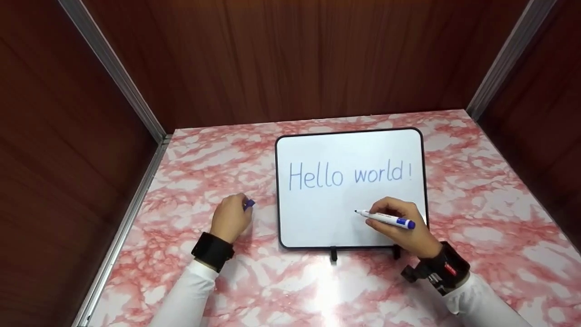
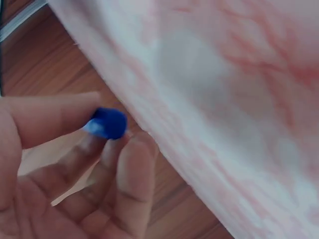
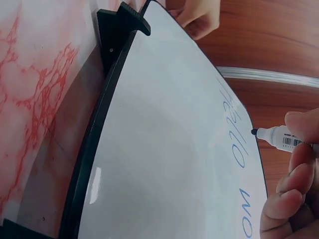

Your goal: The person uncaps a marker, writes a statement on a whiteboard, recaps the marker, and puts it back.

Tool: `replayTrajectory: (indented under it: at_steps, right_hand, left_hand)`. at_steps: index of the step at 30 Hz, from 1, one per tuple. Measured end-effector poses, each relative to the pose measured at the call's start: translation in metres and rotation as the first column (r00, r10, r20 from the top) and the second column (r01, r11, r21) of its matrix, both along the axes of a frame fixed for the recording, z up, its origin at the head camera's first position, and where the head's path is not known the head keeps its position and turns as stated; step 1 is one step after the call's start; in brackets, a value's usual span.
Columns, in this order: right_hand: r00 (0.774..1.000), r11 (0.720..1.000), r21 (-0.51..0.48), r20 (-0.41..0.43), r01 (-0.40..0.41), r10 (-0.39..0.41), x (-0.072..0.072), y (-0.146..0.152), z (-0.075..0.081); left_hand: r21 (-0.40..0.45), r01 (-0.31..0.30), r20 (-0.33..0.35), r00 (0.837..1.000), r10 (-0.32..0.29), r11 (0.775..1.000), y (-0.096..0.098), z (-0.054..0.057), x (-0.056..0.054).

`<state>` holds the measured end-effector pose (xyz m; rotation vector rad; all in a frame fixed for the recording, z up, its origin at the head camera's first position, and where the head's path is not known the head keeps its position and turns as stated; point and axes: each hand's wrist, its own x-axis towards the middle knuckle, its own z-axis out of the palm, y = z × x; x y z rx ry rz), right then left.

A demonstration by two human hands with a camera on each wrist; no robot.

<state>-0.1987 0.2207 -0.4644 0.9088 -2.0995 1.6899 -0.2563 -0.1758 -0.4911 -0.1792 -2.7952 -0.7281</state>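
Observation:
A whiteboard (image 1: 317,218) with a black frame stands propped on a black stand, with "Hello world!" written across its upper half in blue. My right hand (image 1: 404,227) pinches a white marker (image 1: 383,218) with a blue end, its dark tip bare and pointing left in front of the board's lower half. In the right wrist view the marker (image 3: 281,138) appears apart from the board's surface. Left of the board, my left hand (image 1: 230,217) holds a blue marker cap (image 1: 248,205). The left wrist view shows the cap (image 2: 110,123) pinched between thumb and fingers.
The table (image 1: 195,177) has a red and white marbled top. Black stand feet (image 1: 333,253) jut out below the board. Dark wood panels (image 1: 295,59) enclose the back and both sides, with metal strips (image 1: 120,77) at the corners.

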Motion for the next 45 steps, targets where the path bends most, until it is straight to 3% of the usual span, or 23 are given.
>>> replayTrajectory:
  at_steps: [6,10,14,21,28,38,45]
  right_hand:
    - [1.000,1.000,-0.018,0.006,-0.024,0.024,0.000,0.000,0.000]
    - [0.997,0.996,-0.052,0.020,-0.068,0.069,0.005,-0.004,0.007]
    - [0.994,0.991,-0.083,0.033,-0.103,0.106,0.003,-0.002,0.003]
    - [0.967,0.955,-0.189,0.069,-0.227,0.244,0.001,-0.001,-0.002]
    - [0.964,0.946,-0.234,0.087,-0.224,0.249,0.004,-0.005,0.001]
    - [0.961,0.940,-0.247,0.084,-0.235,0.262,0.005,-0.006,0.001]
    - [0.950,0.930,-0.246,0.083,-0.273,0.301,0.005,-0.009,0.000]
  left_hand:
    - [0.110,0.027,-0.165,0.986,-0.009,0.994,0.021,0.016,0.013]
    - [0.143,0.120,-0.254,0.964,-0.081,0.982,0.043,0.023,0.025]
    - [0.121,0.230,-0.301,0.935,-0.185,0.966,0.065,0.028,0.037]
    - [0.037,0.411,-0.346,0.860,-0.375,0.911,0.099,0.032,0.050]
    - [-0.045,0.486,-0.370,0.803,-0.467,0.873,0.120,0.032,0.054]
    - [-0.084,0.539,-0.398,0.753,-0.524,0.838,0.133,0.031,0.057]
    - [-0.089,0.559,-0.397,0.739,-0.544,0.825,0.135,0.032,0.061]
